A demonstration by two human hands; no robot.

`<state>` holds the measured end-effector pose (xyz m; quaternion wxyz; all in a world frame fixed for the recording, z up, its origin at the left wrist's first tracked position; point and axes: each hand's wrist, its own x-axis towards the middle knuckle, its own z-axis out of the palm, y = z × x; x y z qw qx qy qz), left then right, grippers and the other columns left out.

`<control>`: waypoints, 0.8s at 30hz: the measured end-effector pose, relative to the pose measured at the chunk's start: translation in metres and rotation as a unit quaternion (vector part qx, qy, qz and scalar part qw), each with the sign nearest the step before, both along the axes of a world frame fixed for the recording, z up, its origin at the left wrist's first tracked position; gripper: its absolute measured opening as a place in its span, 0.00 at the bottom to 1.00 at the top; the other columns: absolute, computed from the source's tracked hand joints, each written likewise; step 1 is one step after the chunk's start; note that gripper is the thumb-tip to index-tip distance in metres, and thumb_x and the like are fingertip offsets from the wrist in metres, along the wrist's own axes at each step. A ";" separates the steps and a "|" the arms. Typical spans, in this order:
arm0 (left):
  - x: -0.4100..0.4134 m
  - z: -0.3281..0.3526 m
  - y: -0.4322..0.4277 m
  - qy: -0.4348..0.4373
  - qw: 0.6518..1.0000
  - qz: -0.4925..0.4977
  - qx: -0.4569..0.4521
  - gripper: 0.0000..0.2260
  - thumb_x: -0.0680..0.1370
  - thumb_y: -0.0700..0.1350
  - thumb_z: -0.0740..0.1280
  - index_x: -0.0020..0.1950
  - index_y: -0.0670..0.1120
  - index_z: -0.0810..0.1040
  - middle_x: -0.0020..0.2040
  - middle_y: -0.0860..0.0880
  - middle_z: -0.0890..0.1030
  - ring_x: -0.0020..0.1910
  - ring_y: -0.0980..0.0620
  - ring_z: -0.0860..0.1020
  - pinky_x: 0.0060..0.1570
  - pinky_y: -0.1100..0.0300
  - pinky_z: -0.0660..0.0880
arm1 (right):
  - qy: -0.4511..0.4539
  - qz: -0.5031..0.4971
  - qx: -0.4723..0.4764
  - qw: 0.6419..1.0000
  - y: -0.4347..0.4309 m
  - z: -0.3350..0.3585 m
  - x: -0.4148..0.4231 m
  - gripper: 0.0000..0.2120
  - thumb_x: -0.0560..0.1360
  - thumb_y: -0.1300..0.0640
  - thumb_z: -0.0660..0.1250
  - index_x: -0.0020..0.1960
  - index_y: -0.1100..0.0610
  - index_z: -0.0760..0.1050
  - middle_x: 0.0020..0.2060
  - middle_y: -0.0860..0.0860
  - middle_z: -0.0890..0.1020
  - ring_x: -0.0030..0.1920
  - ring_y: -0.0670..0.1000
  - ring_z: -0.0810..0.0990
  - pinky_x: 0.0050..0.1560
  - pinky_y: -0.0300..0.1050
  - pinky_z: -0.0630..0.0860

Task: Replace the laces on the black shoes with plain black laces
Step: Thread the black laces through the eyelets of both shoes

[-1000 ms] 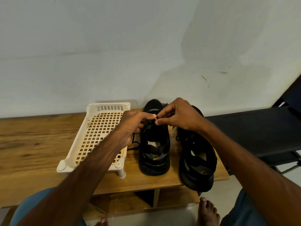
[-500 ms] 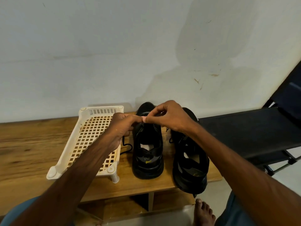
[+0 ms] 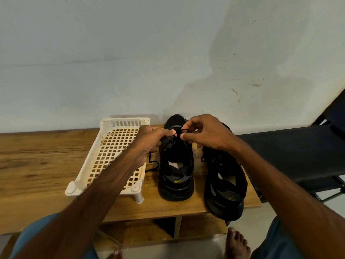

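Left hand [image 3: 149, 141] and right hand [image 3: 205, 133] each pinch a thin black lace [image 3: 180, 132] above the left black shoe [image 3: 176, 165], heel facing the person.

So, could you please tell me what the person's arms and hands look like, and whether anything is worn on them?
The left arm and right arm are bare to the picture's edge: no sleeves show. The left hand and right hand wear no gloves, and no watch, bracelet or ring is visible.

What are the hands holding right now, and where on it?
Left hand and right hand both pinch the black lace, at a short loop between them, above the shoe.
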<state>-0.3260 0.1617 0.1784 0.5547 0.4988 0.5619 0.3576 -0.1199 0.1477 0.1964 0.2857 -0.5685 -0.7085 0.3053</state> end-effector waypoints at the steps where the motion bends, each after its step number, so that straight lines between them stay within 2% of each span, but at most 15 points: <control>1: 0.000 0.000 -0.001 0.003 1.000 0.000 -0.001 0.09 0.73 0.47 0.77 0.48 0.43 0.86 0.29 0.57 0.80 0.23 0.63 0.74 0.22 0.71 0.65 | -0.017 0.010 0.011 1.000 0.000 -0.001 -0.002 0.08 0.74 0.52 0.77 0.52 0.53 0.84 0.42 0.48 0.86 0.41 0.47 0.85 0.39 0.40 0.83; 6: -0.001 0.000 -0.001 0.004 1.000 -0.006 0.005 0.08 0.73 0.48 0.77 0.47 0.44 0.87 0.30 0.57 0.81 0.23 0.63 0.73 0.22 0.71 0.65 | -0.061 0.007 0.038 0.997 0.002 0.001 0.001 0.02 0.76 0.57 0.76 0.48 0.54 0.87 0.36 0.45 0.86 0.33 0.39 0.82 0.34 0.31 0.76; 8: -0.001 0.001 -0.002 -0.002 1.000 -0.004 0.008 0.07 0.73 0.47 0.77 0.46 0.44 0.88 0.31 0.55 0.82 0.22 0.64 0.73 0.21 0.70 0.65 | -0.062 -0.009 0.045 0.997 0.004 0.004 0.009 0.01 0.76 0.56 0.76 0.46 0.53 0.87 0.34 0.44 0.85 0.31 0.38 0.80 0.35 0.33 0.76; 11: 0.000 0.000 -0.002 0.007 1.000 -0.002 0.014 0.07 0.73 0.47 0.77 0.46 0.44 0.88 0.32 0.55 0.82 0.22 0.64 0.72 0.22 0.70 0.64 | -0.078 -0.028 0.051 0.995 0.005 0.004 0.013 0.01 0.75 0.55 0.76 0.47 0.52 0.87 0.38 0.45 0.86 0.37 0.41 0.83 0.42 0.37 0.79; 13: 0.001 0.000 -0.003 0.016 1.000 -0.006 0.022 0.06 0.73 0.48 0.77 0.45 0.46 0.88 0.31 0.55 0.81 0.25 0.63 0.72 0.24 0.69 0.65 | -0.107 -0.012 0.049 0.993 0.003 0.002 0.008 0.06 0.75 0.55 0.77 0.52 0.52 0.86 0.44 0.45 0.86 0.45 0.43 0.84 0.50 0.38 0.80; 15: 0.002 0.000 -0.002 0.026 0.999 -0.007 0.032 0.05 0.73 0.49 0.77 0.43 0.48 0.89 0.30 0.57 0.81 0.28 0.61 0.73 0.29 0.65 0.66 | -0.111 0.016 0.057 0.992 0.001 0.001 0.001 0.13 0.73 0.54 0.78 0.58 0.51 0.84 0.50 0.45 0.86 0.51 0.42 0.83 0.52 0.30 0.76; 17: 0.001 -0.001 -0.002 0.028 0.999 -0.011 0.043 0.04 0.73 0.49 0.77 0.42 0.49 0.88 0.30 0.58 0.81 0.29 0.61 0.75 0.29 0.66 0.67 | -0.091 0.038 0.070 0.993 0.000 0.001 -0.005 0.13 0.72 0.54 0.79 0.57 0.50 0.85 0.50 0.43 0.86 0.51 0.39 0.83 0.48 0.24 0.73; 19: 0.001 -0.002 -0.001 0.028 0.998 -0.013 0.055 0.04 0.73 0.48 0.77 0.42 0.49 0.88 0.31 0.57 0.83 0.27 0.65 0.76 0.27 0.70 0.68 | -0.083 0.048 0.078 0.992 0.001 0.001 -0.010 0.10 0.72 0.56 0.79 0.54 0.51 0.87 0.47 0.44 0.87 0.48 0.40 0.84 0.47 0.26 0.74; 21: 0.000 -0.003 0.000 0.033 0.997 -0.013 0.064 0.04 0.73 0.48 0.78 0.41 0.49 0.87 0.33 0.57 0.84 0.27 0.66 0.77 0.28 0.71 0.69 | -0.088 0.043 0.073 0.993 0.003 0.003 -0.011 0.08 0.73 0.56 0.79 0.52 0.52 0.88 0.44 0.45 0.87 0.45 0.43 0.84 0.47 0.35 0.78; 24: -0.001 -0.004 0.002 0.037 0.997 -0.010 0.071 0.05 0.72 0.49 0.78 0.38 0.51 0.88 0.36 0.56 0.85 0.30 0.64 0.77 0.32 0.67 0.70 | -0.108 0.036 0.068 0.991 0.005 0.004 -0.007 0.06 0.74 0.56 0.78 0.50 0.51 0.88 0.41 0.43 0.86 0.42 0.42 0.83 0.42 0.34 0.74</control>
